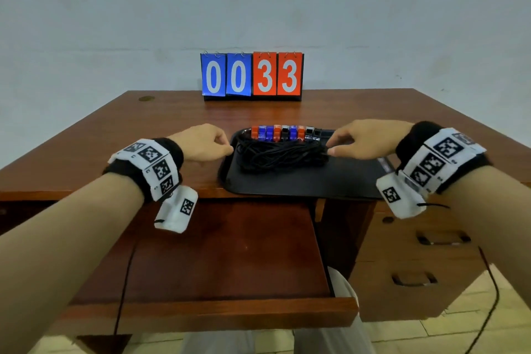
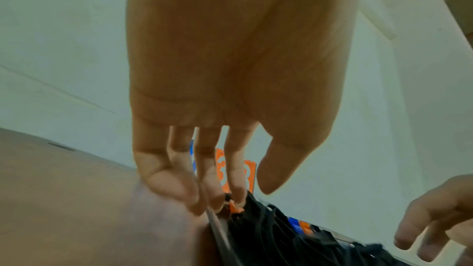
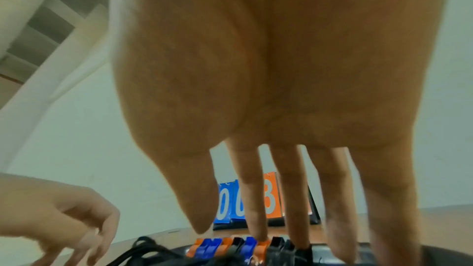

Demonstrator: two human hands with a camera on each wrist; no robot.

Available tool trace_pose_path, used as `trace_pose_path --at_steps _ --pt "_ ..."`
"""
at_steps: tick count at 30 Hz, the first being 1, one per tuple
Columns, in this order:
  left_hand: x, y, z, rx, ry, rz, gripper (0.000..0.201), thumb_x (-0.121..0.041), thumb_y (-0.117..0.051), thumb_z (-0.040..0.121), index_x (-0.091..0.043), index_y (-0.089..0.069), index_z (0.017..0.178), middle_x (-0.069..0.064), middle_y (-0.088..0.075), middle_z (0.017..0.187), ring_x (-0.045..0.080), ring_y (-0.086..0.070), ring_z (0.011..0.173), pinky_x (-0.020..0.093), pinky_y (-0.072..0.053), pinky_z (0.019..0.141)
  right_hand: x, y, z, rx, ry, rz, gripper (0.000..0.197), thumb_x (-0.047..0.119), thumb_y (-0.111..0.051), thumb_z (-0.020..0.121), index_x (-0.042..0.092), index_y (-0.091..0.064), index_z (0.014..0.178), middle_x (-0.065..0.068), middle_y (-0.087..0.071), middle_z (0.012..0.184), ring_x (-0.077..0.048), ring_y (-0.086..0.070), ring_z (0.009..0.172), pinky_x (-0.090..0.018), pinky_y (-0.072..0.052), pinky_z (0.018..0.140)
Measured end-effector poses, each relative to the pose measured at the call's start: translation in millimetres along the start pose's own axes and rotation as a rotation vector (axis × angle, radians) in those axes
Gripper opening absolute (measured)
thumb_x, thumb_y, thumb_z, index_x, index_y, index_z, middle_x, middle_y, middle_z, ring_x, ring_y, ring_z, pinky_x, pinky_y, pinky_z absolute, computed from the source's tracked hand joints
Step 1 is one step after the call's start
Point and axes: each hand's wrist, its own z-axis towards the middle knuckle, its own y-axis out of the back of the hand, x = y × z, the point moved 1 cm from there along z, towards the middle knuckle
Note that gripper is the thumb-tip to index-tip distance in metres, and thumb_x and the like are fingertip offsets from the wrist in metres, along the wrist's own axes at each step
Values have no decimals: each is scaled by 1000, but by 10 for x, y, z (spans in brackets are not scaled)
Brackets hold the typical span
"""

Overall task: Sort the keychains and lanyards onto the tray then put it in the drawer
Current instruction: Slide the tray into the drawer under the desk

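Observation:
A black tray point(image 1: 316, 178) lies on the wooden desk, near its front edge. Along the tray's far side runs a row of orange, blue and black keychains point(image 1: 284, 133), with a bundle of black lanyards point(image 1: 281, 154) lying in front of it. My left hand point(image 1: 227, 148) is at the tray's left rim point(image 2: 217, 224); its fingers are loosely bent, their tips by the lanyards point(image 2: 268, 230), and the thumb is apart. My right hand point(image 1: 330, 146) is at the bundle's right end. Its straight fingers point(image 3: 256, 219) point down onto the keychains point(image 3: 230, 246), and it grips nothing.
An open wooden drawer point(image 1: 230, 253) extends toward me below the desk edge, under my left wrist. Closed drawers with recessed handles point(image 1: 442, 238) are at the right. A flip scoreboard reading 0033 point(image 1: 252, 75) stands at the back of the desk by the wall.

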Motion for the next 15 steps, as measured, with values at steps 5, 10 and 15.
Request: trace_pose_path --at_steps 5,10,15 --pt "-99 184 317 177 173 -1 37 -39 -58 102 -5 -64 116 6 -68 97 32 -72 103 45 -61 91 -298 200 445 62 -180 -176 53 51 -50 99 15 -57 137 -7 -65 130 -25 -64 112 -42 -49 104" --pt "-208 265 593 176 200 87 41 -39 -60 101 -6 -61 125 8 -71 112 23 -72 93 42 -60 88 -525 196 746 100 -353 -205 62 46 -46 103 9 -37 152 -11 -42 156 -29 -43 140 -39 -35 115" --pt "-336 242 874 205 180 213 41 -36 -57 103 -5 -61 129 9 -70 121 25 -73 101 40 -60 89 -616 141 947 131 -451 -242 60 33 -45 105 11 -25 157 -11 -31 162 -28 -36 145 -36 -34 113"
